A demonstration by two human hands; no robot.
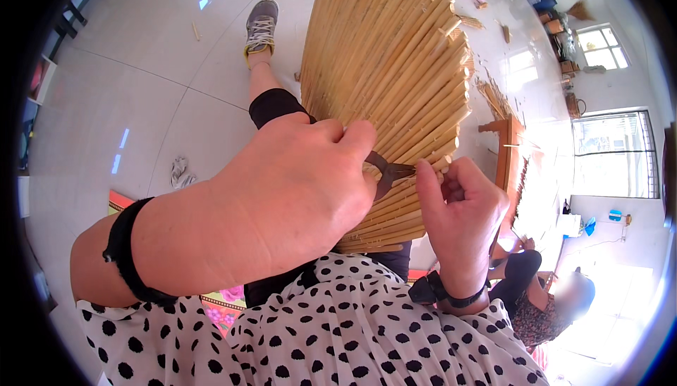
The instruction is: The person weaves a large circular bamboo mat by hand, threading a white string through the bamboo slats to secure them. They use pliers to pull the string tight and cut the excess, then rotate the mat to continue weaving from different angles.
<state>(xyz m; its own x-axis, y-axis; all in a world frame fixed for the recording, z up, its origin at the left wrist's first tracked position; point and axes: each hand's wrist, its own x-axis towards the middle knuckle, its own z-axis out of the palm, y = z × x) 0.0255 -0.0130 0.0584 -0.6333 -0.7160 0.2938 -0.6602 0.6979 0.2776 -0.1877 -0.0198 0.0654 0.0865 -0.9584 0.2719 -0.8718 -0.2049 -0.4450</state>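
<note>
A mat of thin straw-coloured reed sticks (381, 54), bound side by side, lies across my lap and fans out away from me. My left hand (303, 167) is closed round the handles of small dark pliers (388, 170). Their jaws point right, low over the sticks near the mat's right edge. Just past the jaw tips, my right hand (467, 199) pinches thumb against finger at the stick ends. What lies in that pinch is too small to make out.
My outstretched leg ends in a grey sneaker (262, 23) on the shiny tiled floor. To the right stand a wooden bench frame (509, 153) and loose sticks (493, 97). Another person (546, 308) sits at the lower right. A crumpled cloth (182, 173) lies on the left.
</note>
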